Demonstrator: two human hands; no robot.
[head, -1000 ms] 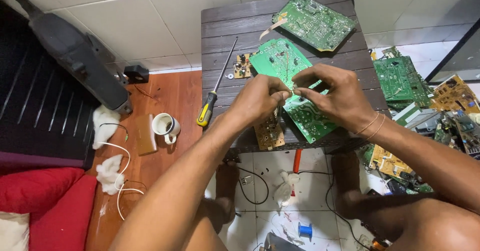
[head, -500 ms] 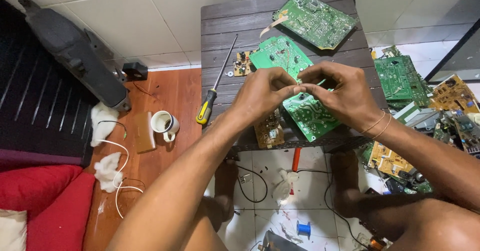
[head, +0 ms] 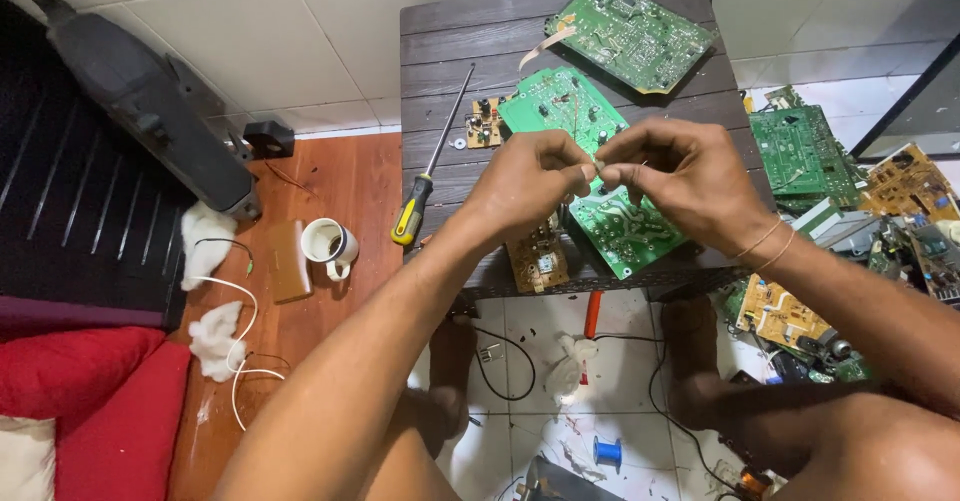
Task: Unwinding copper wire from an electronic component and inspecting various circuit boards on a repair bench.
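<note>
Your left hand (head: 530, 176) and right hand (head: 680, 181) meet fingertip to fingertip above the dark tabletop (head: 440, 46), both pinched shut on a small pale part (head: 598, 168) held between them; what it is, is too small to tell. They hover over a green board (head: 620, 226) that lies at the tabletop's near edge. A second green board (head: 560, 106) lies just beyond your hands, and a third (head: 630, 31) sits at the far end. A small tan board (head: 485, 121) lies beside the second one, and another tan board (head: 540, 259) rests under your left wrist. A screwdriver (head: 430, 166) with a yellow and black handle lies along the tabletop's left side. Left of that, a white mug (head: 327, 244) stands on the wooden floor (head: 340, 176). More boards (head: 800, 151) are piled to your right.
</note>
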